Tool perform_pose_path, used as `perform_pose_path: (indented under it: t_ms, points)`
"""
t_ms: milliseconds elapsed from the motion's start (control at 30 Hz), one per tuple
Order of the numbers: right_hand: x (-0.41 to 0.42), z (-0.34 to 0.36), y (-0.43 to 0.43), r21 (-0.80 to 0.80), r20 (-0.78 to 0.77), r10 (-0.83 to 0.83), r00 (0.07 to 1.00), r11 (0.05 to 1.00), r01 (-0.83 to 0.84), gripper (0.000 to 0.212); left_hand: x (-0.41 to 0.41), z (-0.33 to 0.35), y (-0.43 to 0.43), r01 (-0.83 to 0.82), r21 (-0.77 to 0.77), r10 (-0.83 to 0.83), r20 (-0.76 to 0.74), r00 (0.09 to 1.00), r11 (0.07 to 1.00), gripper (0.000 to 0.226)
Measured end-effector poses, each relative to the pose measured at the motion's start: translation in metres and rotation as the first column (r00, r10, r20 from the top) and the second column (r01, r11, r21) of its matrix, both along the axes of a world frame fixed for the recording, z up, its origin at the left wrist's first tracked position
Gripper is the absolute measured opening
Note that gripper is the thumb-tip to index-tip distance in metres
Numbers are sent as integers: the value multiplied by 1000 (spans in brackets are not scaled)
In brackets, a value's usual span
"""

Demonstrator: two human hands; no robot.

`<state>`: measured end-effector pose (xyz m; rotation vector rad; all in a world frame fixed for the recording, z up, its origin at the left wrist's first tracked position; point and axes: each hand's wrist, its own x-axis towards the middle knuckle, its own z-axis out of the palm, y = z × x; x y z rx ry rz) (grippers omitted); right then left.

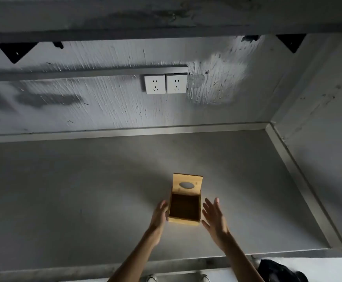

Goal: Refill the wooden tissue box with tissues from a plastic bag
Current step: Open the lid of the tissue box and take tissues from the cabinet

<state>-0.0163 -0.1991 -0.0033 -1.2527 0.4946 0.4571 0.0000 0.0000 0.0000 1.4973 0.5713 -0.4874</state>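
A square wooden tissue box (183,220) stands on the grey counter (84,190), a little right of centre near the front edge. Its hinged lid (187,179) is flipped up at the back and has an oval slot in it. The inside looks dark with no tissues showing. My left hand (159,216) rests flat against the box's left wall. My right hand (215,218) hovers just right of the box, fingers spread, holding nothing. No plastic bag or tissues are in view.
Two white wall sockets (165,84) sit on the rough grey wall behind the counter. A raised metal rim (300,184) runs along the counter's back and right side. Black shelf brackets (15,51) hang above. A dark object (278,270) lies on the floor at lower right.
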Motion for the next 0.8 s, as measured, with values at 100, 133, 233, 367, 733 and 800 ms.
perform_pose_path:
  t_ms: [100, 133, 233, 367, 733, 800]
  points:
    - [6, 1, 5, 75, -94, -56, 994, 995, 64, 79, 1, -10, -8, 91, -30, -92, -21, 996, 995, 39]
    - [6, 7, 6, 49, -109, -41, 993, 998, 47, 78, -1, -5, -11, 116, -20, -116, -16, 993, 993, 40]
    - [4, 5, 7, 55, -88, -19, 996, 998, 24, 81, 2, -32, -10, 111, -11, -111, -41, 993, 994, 44]
    - [5, -4, 2, 29, -80, 30, 996, 999, -28, 97, -2, -83, -4, 117, 21, -115, -68, 991, 993, 71]
    - [-3, -3, -15, -39, -36, 134, 990, 990, -136, 85, -17, -25, -12, 83, 119, -84, 0, 996, 989, 41]
    - [-6, -4, -24, -173, 9, 206, 978, 964, -201, 98, -24, -12, -16, 68, 214, -82, 55, 995, 974, 37]
